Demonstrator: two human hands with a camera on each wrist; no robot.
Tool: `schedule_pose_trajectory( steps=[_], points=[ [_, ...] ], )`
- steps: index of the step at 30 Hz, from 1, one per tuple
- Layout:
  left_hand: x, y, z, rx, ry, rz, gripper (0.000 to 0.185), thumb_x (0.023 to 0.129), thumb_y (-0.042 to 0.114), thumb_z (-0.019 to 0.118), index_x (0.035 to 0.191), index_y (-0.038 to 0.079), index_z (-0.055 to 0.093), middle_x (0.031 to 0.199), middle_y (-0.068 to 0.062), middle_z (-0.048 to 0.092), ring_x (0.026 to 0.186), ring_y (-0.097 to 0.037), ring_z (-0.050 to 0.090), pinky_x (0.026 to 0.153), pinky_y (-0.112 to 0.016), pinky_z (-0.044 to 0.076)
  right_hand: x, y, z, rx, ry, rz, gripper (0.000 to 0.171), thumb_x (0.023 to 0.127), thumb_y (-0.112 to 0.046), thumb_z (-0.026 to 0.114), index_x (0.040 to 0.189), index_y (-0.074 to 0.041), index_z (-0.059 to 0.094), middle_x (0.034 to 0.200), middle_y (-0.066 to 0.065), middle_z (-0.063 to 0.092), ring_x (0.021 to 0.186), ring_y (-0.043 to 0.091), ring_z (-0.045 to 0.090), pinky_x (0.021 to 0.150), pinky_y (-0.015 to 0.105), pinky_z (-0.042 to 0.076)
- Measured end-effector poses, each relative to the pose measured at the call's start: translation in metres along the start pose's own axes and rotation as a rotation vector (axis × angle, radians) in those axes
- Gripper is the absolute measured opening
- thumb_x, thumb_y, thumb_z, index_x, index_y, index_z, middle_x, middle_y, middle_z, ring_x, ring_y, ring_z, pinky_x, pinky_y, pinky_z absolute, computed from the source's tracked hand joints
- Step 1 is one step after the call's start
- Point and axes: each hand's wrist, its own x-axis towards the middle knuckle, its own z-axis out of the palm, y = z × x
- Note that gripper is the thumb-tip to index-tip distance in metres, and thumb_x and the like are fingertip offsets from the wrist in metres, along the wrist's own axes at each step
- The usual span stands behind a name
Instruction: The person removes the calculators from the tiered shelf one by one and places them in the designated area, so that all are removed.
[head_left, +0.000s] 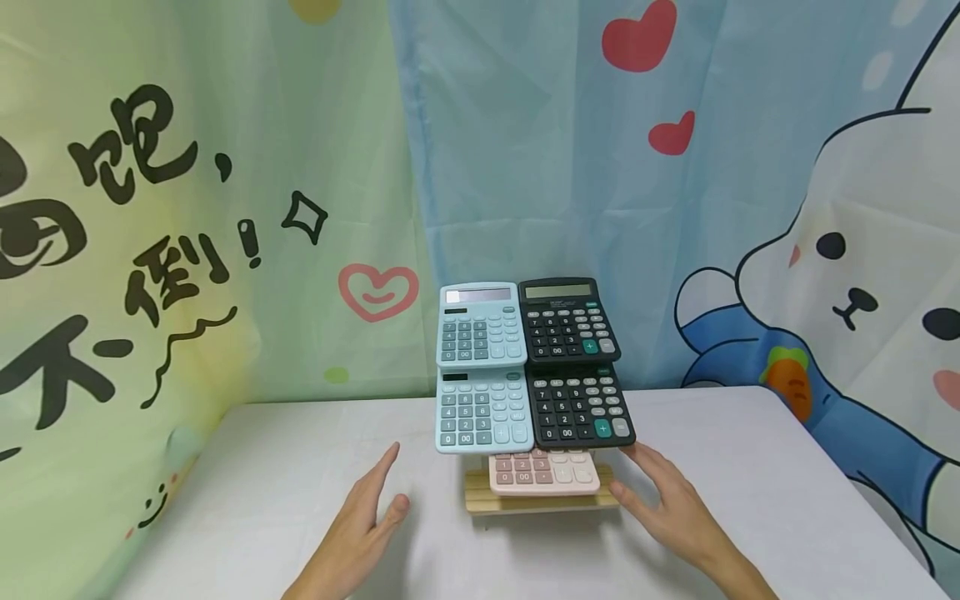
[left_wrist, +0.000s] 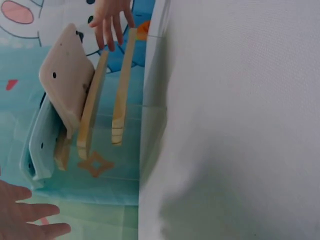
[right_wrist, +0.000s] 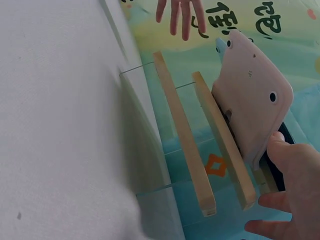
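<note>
A stand of wooden slats (head_left: 480, 502) carries several calculators in tiers. Two light blue ones, an upper (head_left: 492, 352) and a lower (head_left: 510, 375), occupy the left side. Beside them are an upper black calculator (head_left: 537, 315) and a lower black calculator (head_left: 555, 407). Lowest and nearest sits a pink calculator (head_left: 543, 490), its back visible in both wrist views. My left hand (head_left: 358, 527) hovers left of the stand, fingers extended, holding nothing. My right hand (head_left: 678, 515) is at the right side, fingers loosely extended, fingertips right by the lower black calculator's corner.
A white tabletop (head_left: 300, 442) lies under everything. Clear panels join the slats (right_wrist: 185, 140) in the right wrist view. Behind the table hangs a printed curtain (head_left: 510, 167) with hearts, lettering and a white cartoon animal.
</note>
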Motion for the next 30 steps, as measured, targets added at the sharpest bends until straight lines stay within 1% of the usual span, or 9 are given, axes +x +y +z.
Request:
schedule_pose_trajectory(
  steps=[3, 8, 12, 18, 24, 28, 30],
  points=[
    [-0.001, 0.002, 0.000, -0.021, 0.009, 0.009, 0.058, 0.095, 0.038, 0.047, 0.146, 0.033, 0.020, 0.150, -0.001, 0.030, 0.137, -0.029, 0.030, 0.106, -0.058, 0.031, -0.001, 0.001, 0.002, 0.018, 0.005, -0.008, 0.058, 0.089, -0.044, 0.054, 0.134, -0.008, 0.046, 0.140, 0.019, 0.042, 0.128, 0.042, 0.036, 0.097, 0.065, 0.033],
    [-0.001, 0.005, -0.001, -0.061, 0.033, 0.035, 0.057, 0.094, 0.035, 0.049, 0.145, 0.031, 0.023, 0.149, 0.002, 0.031, 0.137, -0.027, 0.031, 0.104, -0.055, 0.036, -0.002, 0.003, 0.004, 0.032, 0.028, -0.026, 0.055, 0.089, -0.042, 0.056, 0.132, -0.009, 0.048, 0.138, 0.018, 0.044, 0.127, 0.041, 0.038, 0.097, 0.064, 0.035],
    [0.001, 0.007, 0.000, -0.102, 0.060, 0.058, 0.056, 0.093, 0.032, 0.052, 0.144, 0.029, 0.028, 0.148, 0.004, 0.034, 0.137, -0.025, 0.032, 0.106, -0.052, 0.035, -0.002, 0.004, 0.005, 0.043, 0.057, -0.045, 0.054, 0.088, -0.041, 0.057, 0.130, -0.008, 0.050, 0.136, 0.017, 0.047, 0.125, 0.040, 0.041, 0.096, 0.063, 0.036],
    [0.004, 0.009, 0.000, -0.148, 0.085, 0.070, 0.054, 0.092, 0.032, 0.054, 0.141, 0.036, 0.030, 0.146, 0.010, 0.035, 0.136, -0.021, 0.032, 0.105, -0.052, 0.036, -0.001, 0.007, 0.008, 0.074, 0.080, -0.068, 0.048, 0.087, -0.036, 0.061, 0.126, -0.009, 0.054, 0.132, 0.016, 0.052, 0.122, 0.038, 0.047, 0.096, 0.060, 0.040],
    [0.008, 0.012, 0.002, -0.179, 0.103, 0.088, 0.053, 0.091, 0.031, 0.056, 0.139, 0.036, 0.033, 0.145, 0.011, 0.036, 0.136, -0.026, 0.033, 0.104, -0.055, 0.035, 0.000, 0.009, 0.010, 0.095, 0.073, -0.085, 0.045, 0.086, -0.035, 0.062, 0.125, -0.012, 0.056, 0.130, 0.012, 0.054, 0.121, 0.036, 0.049, 0.095, 0.059, 0.042],
    [0.011, 0.015, 0.002, -0.185, 0.118, 0.100, 0.053, 0.090, 0.031, 0.057, 0.137, 0.040, 0.033, 0.144, 0.012, 0.037, 0.134, -0.026, 0.036, 0.104, -0.053, 0.037, 0.000, 0.010, 0.012, 0.100, 0.067, -0.097, 0.044, 0.085, -0.036, 0.063, 0.124, -0.014, 0.057, 0.130, 0.011, 0.054, 0.120, 0.035, 0.050, 0.094, 0.059, 0.043],
    [0.011, 0.016, 0.002, -0.192, 0.124, 0.109, 0.053, 0.090, 0.031, 0.057, 0.137, 0.041, 0.034, 0.144, 0.012, 0.038, 0.134, -0.026, 0.037, 0.104, -0.052, 0.038, 0.000, 0.011, 0.012, 0.099, 0.064, -0.104, 0.044, 0.085, -0.036, 0.063, 0.123, -0.015, 0.058, 0.130, 0.010, 0.055, 0.120, 0.034, 0.050, 0.093, 0.058, 0.044]
  ],
)
